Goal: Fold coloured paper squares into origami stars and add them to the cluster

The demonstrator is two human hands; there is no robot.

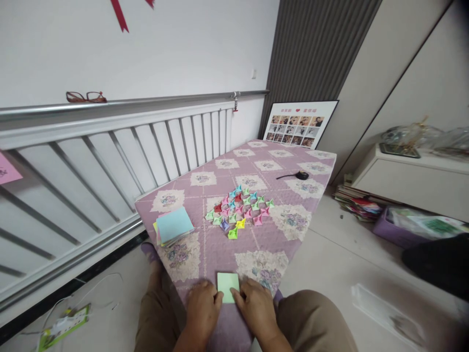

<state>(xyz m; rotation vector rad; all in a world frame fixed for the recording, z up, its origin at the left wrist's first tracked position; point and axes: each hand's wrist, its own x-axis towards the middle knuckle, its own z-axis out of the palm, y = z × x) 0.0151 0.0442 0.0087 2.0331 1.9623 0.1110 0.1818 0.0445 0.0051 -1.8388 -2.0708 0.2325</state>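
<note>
A small light green paper square point(227, 286) lies flat on the purple flowered tablecloth point(220, 261) near the front edge. My left hand point(203, 304) is closed at its left side, thumb pressing the lower left edge. On the right, my right hand point(256, 302) has curled fingers, with its thumb on the paper's lower right part. Beyond them, several small folded paper pieces point(239, 209) in green, pink, blue, red, yellow and purple stand in slanting rows. A stack of coloured paper sheets point(175, 226), light blue on top, rests at the left edge.
A black object with a strap point(302, 175) lies on the far right of the table. A white radiator point(176, 146) borders the left side, with glasses point(86, 97) on the pipe above. A framed photo board point(293, 124) leans beyond the table.
</note>
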